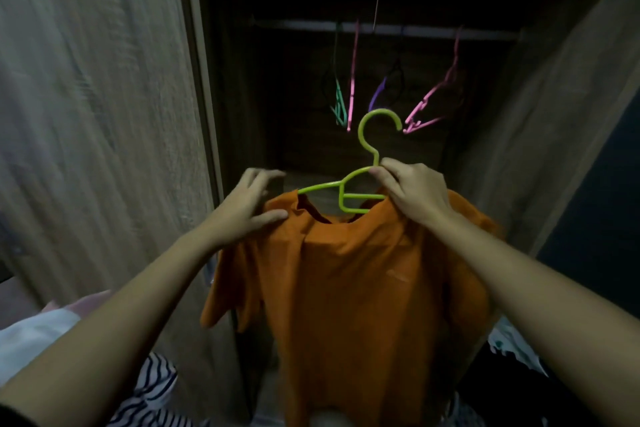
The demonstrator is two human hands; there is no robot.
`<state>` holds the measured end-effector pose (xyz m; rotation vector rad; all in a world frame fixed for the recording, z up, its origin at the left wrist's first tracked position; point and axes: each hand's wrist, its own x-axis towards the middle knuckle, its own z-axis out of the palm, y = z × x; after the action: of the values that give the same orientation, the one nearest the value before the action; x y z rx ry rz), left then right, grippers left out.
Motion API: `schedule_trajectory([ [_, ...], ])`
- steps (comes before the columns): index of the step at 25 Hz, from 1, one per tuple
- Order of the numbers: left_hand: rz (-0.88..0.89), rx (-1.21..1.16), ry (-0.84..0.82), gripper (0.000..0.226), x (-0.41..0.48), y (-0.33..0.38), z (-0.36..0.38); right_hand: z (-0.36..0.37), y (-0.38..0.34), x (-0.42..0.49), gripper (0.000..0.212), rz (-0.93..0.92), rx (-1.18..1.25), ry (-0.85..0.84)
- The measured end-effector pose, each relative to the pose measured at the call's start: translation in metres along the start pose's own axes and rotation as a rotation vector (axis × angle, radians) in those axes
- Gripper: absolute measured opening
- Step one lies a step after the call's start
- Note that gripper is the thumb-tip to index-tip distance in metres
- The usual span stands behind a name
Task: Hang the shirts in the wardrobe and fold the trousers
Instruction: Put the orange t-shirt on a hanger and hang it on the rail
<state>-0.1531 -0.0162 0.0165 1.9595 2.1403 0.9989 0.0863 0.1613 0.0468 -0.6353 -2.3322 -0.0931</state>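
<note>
From the head view, the orange shirt (346, 288) bears one faint mark on the chest, too dim to read. The shirt hangs from a green hanger (360, 184), held up in front of the open wardrobe (201, 80), with the hook below the rail (381, 29) and not on it. The right hand (412, 191) pinches the hanger's neck just under the hook. The left hand (247, 208) is spread loose, its thumb touching the shirt's shoulder. Empty hangers (353, 80) dangle from the rail. A striped cloth (152, 388) lies low at the left.
</note>
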Motion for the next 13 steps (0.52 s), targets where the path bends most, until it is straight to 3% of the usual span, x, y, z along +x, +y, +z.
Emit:
schedule_trajectory([
  [2, -0.070, -0.053, -0.022, 0.040, -0.006, -0.003, 0.001, -0.002, 0.003, -0.005, 0.050, 0.021, 0.049, 0.021],
  [8, 0.056, -0.029, -0.034, 0.019, 0.009, 0.019, 0.002, 0.007, -0.011, -0.001, 0.038, -0.038, 0.045, -0.073],
  [10, 0.062, -0.061, 0.023, 0.018, 0.008, 0.013, -0.009, 0.003, -0.001, -0.001, 0.038, 0.012, 0.033, -0.092],
  [13, 0.041, -0.112, 0.073, 0.036, 0.001, -0.006, -0.027, -0.008, 0.026, -0.010, 0.045, 0.112, 0.051, -0.092],
])
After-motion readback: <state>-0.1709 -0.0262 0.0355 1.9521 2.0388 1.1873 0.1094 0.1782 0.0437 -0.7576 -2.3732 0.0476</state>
